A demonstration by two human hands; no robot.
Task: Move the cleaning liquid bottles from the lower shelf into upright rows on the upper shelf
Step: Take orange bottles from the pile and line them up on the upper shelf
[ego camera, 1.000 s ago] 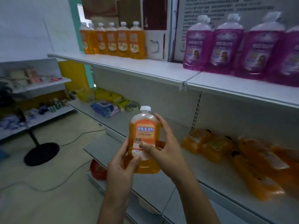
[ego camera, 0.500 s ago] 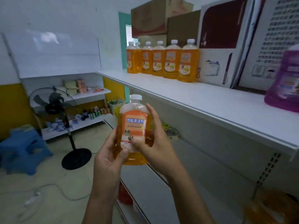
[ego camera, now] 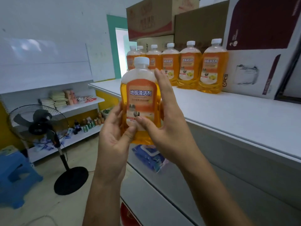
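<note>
An orange cleaning liquid bottle [ego camera: 140, 95] with a white cap and orange label is held upright in front of me. My left hand [ego camera: 114, 137] grips its lower left side, thumb on the label. My right hand [ego camera: 164, 121] wraps its right side, fingers reaching up behind it. Behind it, a row of several matching orange bottles [ego camera: 189, 66] stands upright at the far end of the white upper shelf [ego camera: 228, 115]. The lower shelf [ego camera: 162, 201] shows below my arms; no orange bottles are visible on it.
Cardboard boxes [ego camera: 252, 46] stand behind and beside the bottle row. A blue packet [ego camera: 151, 159] lies on the shelf under my hands. A standing fan [ego camera: 40, 124] and a blue stool [ego camera: 14, 173] are on the floor to the left, near a side rack [ego camera: 78, 105].
The view swung left and up along the shelf; the purple bottles and lower-shelf orange bottles left the view. Both hands raised the held bottle closer to the upright orange row.
</note>
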